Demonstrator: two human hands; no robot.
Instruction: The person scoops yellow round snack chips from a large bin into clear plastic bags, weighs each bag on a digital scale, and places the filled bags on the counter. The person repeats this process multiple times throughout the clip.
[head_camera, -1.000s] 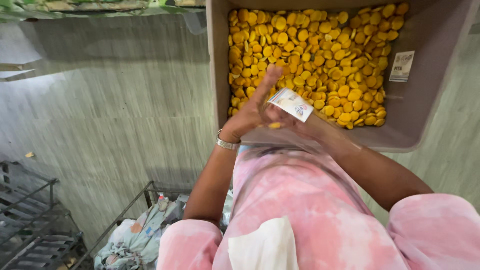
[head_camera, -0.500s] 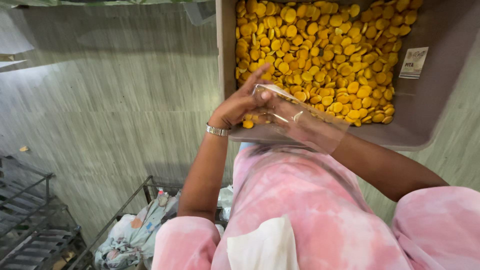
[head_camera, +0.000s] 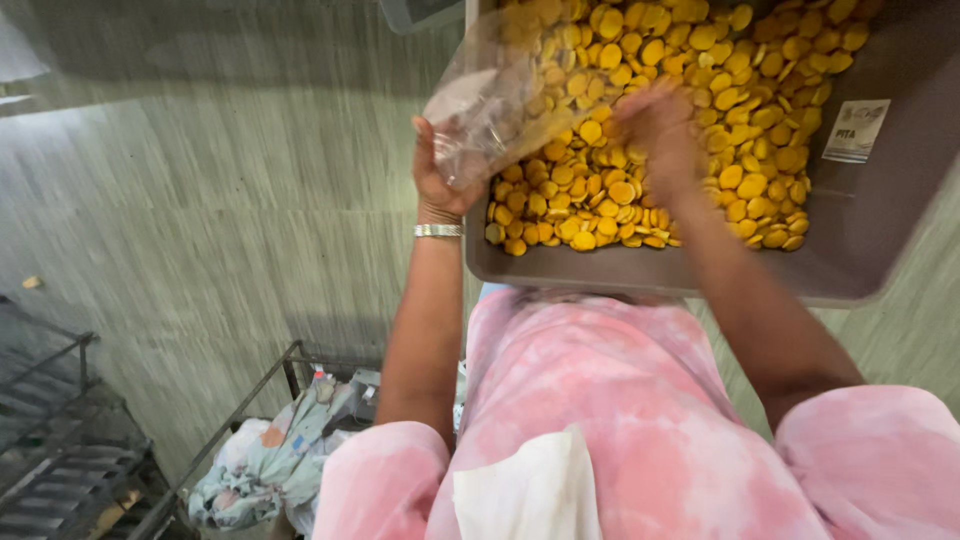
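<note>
Clear plastic bag (head_camera: 495, 95) pinched at its mouth by left hand (head_camera: 440, 170) w/ right hand (head_camera: 655, 130) cupped in the yellow discs (head_camera: 640, 120), grip blurry tbh, imo hold bag over the grey tub (head_camera: 860, 250) so strays drop back in.

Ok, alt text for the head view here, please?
A person's left hand holds a clear plastic bag open over a grey bin of round yellow crackers, while the right hand reaches into them. Pink tie-dye clothing fills the foreground.
</note>
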